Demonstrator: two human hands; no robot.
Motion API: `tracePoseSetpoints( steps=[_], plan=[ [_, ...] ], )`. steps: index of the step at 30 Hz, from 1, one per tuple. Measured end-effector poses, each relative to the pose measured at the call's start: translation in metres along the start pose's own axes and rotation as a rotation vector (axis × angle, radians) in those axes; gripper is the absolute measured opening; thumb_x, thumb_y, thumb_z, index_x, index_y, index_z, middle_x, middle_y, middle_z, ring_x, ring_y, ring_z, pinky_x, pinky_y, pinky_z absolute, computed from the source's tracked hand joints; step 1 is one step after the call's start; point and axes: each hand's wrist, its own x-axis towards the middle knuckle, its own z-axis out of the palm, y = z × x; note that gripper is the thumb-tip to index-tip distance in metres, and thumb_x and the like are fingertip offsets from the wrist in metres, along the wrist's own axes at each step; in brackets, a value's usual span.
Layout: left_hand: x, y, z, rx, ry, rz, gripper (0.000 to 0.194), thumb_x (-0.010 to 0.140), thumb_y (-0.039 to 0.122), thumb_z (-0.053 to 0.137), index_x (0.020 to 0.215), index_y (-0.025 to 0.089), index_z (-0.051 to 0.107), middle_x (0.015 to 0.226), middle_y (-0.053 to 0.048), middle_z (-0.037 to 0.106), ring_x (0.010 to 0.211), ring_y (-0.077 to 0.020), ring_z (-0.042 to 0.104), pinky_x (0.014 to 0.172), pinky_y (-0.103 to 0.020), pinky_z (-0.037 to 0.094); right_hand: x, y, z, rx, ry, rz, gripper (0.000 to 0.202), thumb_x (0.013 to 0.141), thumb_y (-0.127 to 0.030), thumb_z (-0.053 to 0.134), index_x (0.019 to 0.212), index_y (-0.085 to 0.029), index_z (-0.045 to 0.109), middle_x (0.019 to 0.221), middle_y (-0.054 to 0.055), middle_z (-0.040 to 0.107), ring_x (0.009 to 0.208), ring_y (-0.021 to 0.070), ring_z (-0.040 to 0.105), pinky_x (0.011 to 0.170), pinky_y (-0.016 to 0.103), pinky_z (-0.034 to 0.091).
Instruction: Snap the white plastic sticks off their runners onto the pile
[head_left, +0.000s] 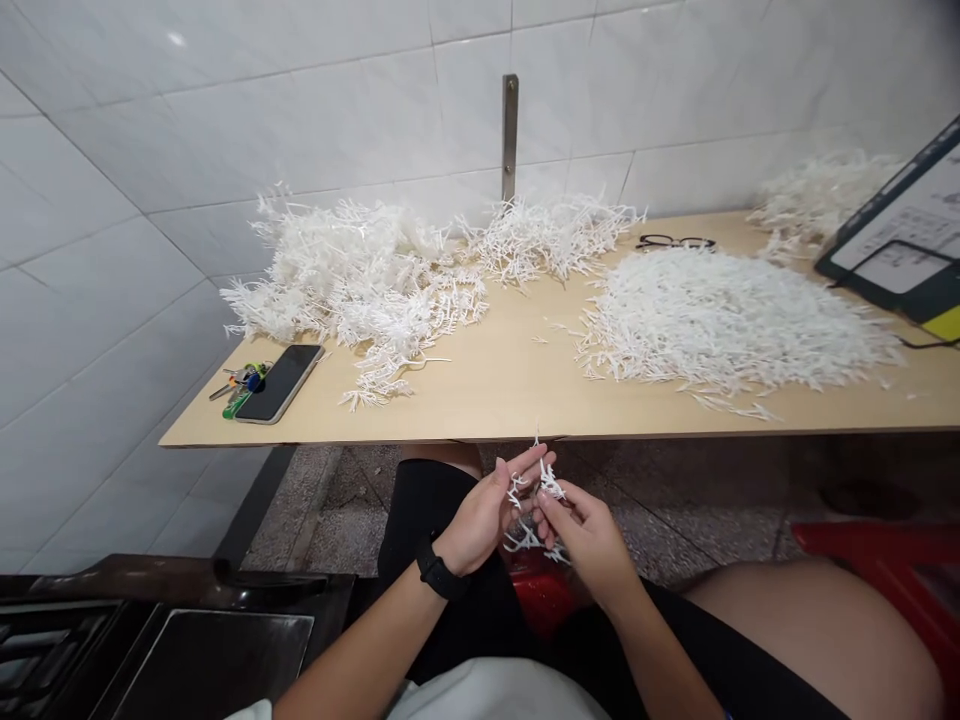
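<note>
My right hand [589, 535] pinches a small bunch of white branched plastic pieces [551, 482] between thumb and fingers, just in front of the table's near edge. Close beside it, my left hand [487, 510] is turned palm up with its fingers stretched towards the right hand. A thin white branched strand [516, 490] lies across the left fingers, and more of it dangles below both hands. On the table, tangled white branched strands [360, 260] are heaped at the left and centre back. Short loose white pieces [735, 320] form a broad, flat pile at the right.
A phone [279, 384] and a bunch of keys [244, 382] lie at the table's left end. Eyeglasses [675, 242] rest behind the right pile. A dark-framed printed board [900, 230] leans at the far right. Below stand a red stool [892, 560] and dark furniture [217, 650].
</note>
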Motion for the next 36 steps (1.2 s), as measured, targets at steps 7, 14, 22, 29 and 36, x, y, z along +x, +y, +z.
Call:
tracePoseSetpoints(
  steps=[7,14,22,29,36],
  plan=[
    [0.009,-0.009,-0.005,0.195,0.060,0.052,0.043,0.086,0.047,0.055,0.115,0.016,0.066,0.129,-0.015,0.057,0.118,-0.0270,0.054,0.103,-0.040,0.038,-0.002,0.005,-0.008,0.410,-0.117,0.242,0.037,0.076,-0.049,0.068,0.072,-0.016,0.050,0.052,-0.007,0.041,0.043,0.0029,0.024,0.042,0.020,0.016],
    [0.012,-0.009,-0.005,0.109,0.209,0.051,0.040,0.081,0.040,0.065,0.110,0.012,0.068,0.117,-0.016,0.065,0.108,-0.0253,0.060,0.098,-0.037,0.042,-0.022,-0.018,-0.016,-0.042,-0.478,0.363,0.039,0.085,-0.052,0.055,0.072,-0.016,0.053,0.052,-0.006,0.040,0.047,0.0056,0.029,0.044,0.022,0.017],
    [0.001,0.002,-0.003,-0.048,0.126,-0.023,0.039,0.084,0.036,0.061,0.112,0.010,0.067,0.126,-0.019,0.059,0.112,-0.0279,0.059,0.099,-0.039,0.042,0.038,-0.213,-0.018,-0.602,0.212,-0.681,0.041,0.093,-0.039,0.044,0.065,-0.013,0.056,0.054,-0.006,0.039,0.051,0.0028,0.037,0.053,0.025,0.026],
    [-0.003,0.004,-0.005,-0.176,0.034,-0.049,0.036,0.087,0.027,0.054,0.117,0.009,0.064,0.133,-0.019,0.053,0.120,-0.0297,0.053,0.102,-0.040,0.038,0.107,-0.221,-0.067,-1.178,0.563,-0.812,0.042,0.096,-0.040,0.038,0.094,-0.011,0.069,0.086,0.011,0.068,0.085,0.0183,0.060,0.072,0.033,0.039],
    [-0.005,0.002,0.001,-0.246,-0.026,-0.061,0.037,0.086,0.020,0.054,0.123,0.018,0.061,0.142,-0.011,0.045,0.131,-0.0286,0.041,0.106,-0.041,0.033,0.017,-0.088,-0.050,-0.922,0.369,-0.682,0.029,0.093,-0.031,0.044,0.073,-0.021,0.063,0.072,0.003,0.066,0.069,0.0168,0.062,0.067,0.029,0.046]
  ],
)
